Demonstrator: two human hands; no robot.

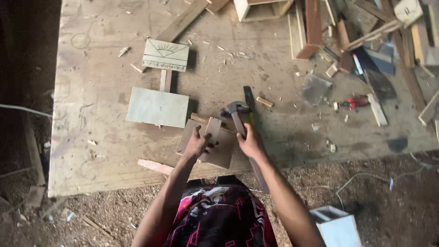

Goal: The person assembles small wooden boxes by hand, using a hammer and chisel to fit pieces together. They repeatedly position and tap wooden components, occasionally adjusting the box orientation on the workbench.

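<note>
2 bare arms reach forward from the bottom of the view, over a floor thick with sawdust, where a pale box [337, 225] sits at the lower right and a thin cable [366, 176] trails past it. Both hands work at the near edge of a worn plywood bench [91, 151].

Left hand [197, 143] lies palm down on a brown board [215, 148] that overhangs the bench edge, fingers curled around a small upright block [213, 127] standing on it. Right hand [250, 143] is closed around the handle of a hammer [237, 112], whose metal head points left and sits just beyond the block, close to it; whether it touches I cannot tell. A dark strip [249, 98] runs away from the hammer head. A pale wood strip [155, 166] lies at the bench edge, left of the board.

Beyond the left hand, a plain grey-green panel [157, 108] lies flat, and farther back a second panel [165, 55] bears a carved fan pattern; a narrow slat [165, 80] runs between the 2. Chips and shavings scatter across the middle of the bench. To the right lie a red-handled tool [356, 101] and a crumpled clear sheet [314, 89]. A heap of offcuts [366, 32] fills the far right corner, well apart from the hands.
</note>
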